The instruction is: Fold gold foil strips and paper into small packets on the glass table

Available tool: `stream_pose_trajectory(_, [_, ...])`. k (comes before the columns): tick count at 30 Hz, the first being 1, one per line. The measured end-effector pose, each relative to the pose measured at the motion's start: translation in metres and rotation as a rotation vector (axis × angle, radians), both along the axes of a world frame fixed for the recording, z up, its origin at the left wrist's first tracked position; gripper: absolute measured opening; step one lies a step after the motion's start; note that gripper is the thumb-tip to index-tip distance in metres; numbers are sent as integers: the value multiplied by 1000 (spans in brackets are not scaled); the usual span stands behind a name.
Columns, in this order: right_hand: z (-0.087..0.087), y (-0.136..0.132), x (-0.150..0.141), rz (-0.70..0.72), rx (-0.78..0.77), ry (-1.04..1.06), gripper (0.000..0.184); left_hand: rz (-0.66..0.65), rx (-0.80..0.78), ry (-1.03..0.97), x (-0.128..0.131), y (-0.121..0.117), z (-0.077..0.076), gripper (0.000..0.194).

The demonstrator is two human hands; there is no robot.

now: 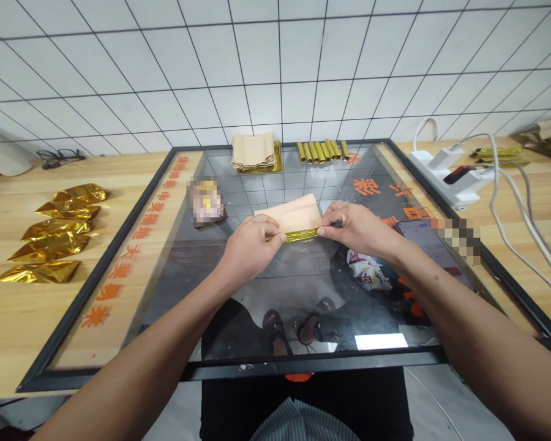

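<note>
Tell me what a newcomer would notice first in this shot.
The hands catch the eye first at the centre, the left hand and right hand pinching the ends of a gold foil strip along a tan paper sheet on the glass panel. Left of it, five gold foil packets lie stacked in a column on the wooden table. At the glass's far edge, a row of gold rolls sits beside a stack of tan paper.

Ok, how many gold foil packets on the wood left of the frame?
5, in one slightly overlapping column on the wooden tabletop left of the black frame: top packet, second packet, third packet, fourth packet, bottom packet. None looks hidden.
</note>
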State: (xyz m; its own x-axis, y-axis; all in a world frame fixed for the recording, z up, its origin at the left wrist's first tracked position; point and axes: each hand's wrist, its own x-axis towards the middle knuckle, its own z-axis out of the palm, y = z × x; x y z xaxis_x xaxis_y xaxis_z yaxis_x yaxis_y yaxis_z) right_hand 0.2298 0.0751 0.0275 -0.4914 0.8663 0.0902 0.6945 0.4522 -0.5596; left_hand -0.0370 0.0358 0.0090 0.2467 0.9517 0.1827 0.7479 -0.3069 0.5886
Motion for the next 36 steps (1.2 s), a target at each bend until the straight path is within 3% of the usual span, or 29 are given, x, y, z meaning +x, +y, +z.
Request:
stream_pose_trajectory(8, [2, 1, 2, 6, 8, -21, 16, -7, -3, 18, -4, 2, 2, 27])
stream_pose_trajectory(14, [4, -1, 3, 24, 18, -30, 14, -50, 22, 54, -4, 0, 11, 12])
stream_pose_trajectory(23, [1, -5, -1, 87, 56, 4, 14, -127, 23, 94, -1, -2, 9, 15])
stream_pose_trajectory(31, [-4, -8, -5, 188, 261, -26, 14, -131, 37, 69, 4, -5, 6, 16])
stream_pose_trajectory(36, [-6, -8, -7, 225, 255, -17, 10, -145, 23, 59, 6, -6, 10, 17])
